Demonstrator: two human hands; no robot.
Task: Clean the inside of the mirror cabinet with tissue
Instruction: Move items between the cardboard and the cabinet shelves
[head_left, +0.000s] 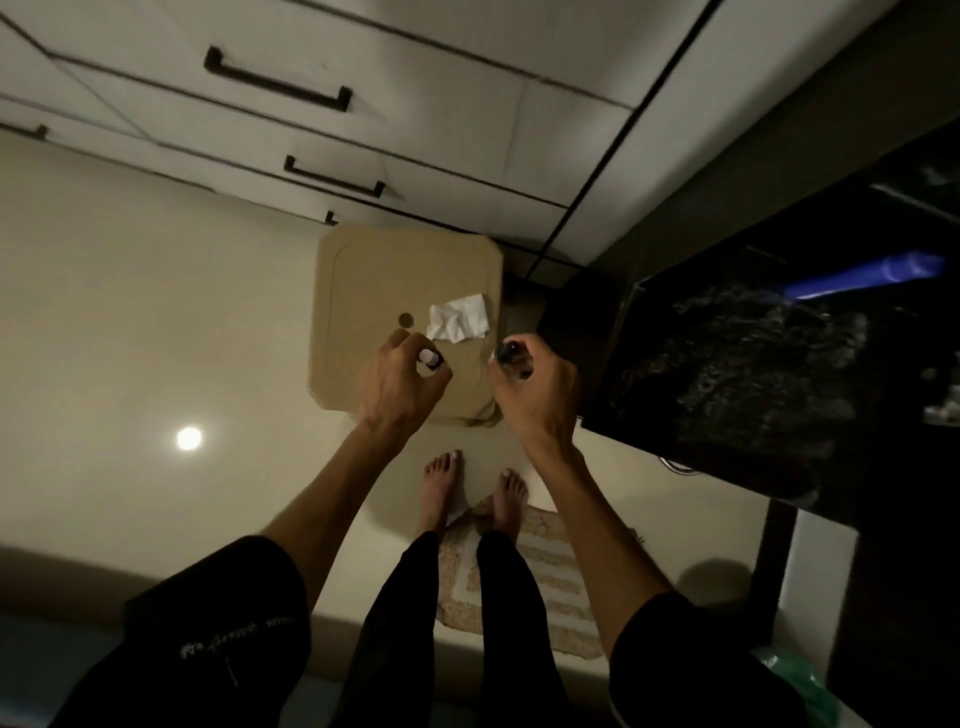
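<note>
A crumpled white tissue (458, 318) lies on the top of a beige plastic stool (363, 280) standing on the floor. My left hand (400, 387) hovers over the stool's near side and grips a small bottle with a pale cap (430, 357). My right hand (535, 387) is at the stool's right edge and grips a small dark-capped bottle (506, 353). The mirror cabinet is out of view.
White drawers with dark bar handles (278, 78) stand behind the stool. A black stone counter (727, 364) juts in at the right, with a blue tube-shaped object (867, 275) above it. My bare feet stand on a patterned mat (524, 566). The floor is glossy beige tile.
</note>
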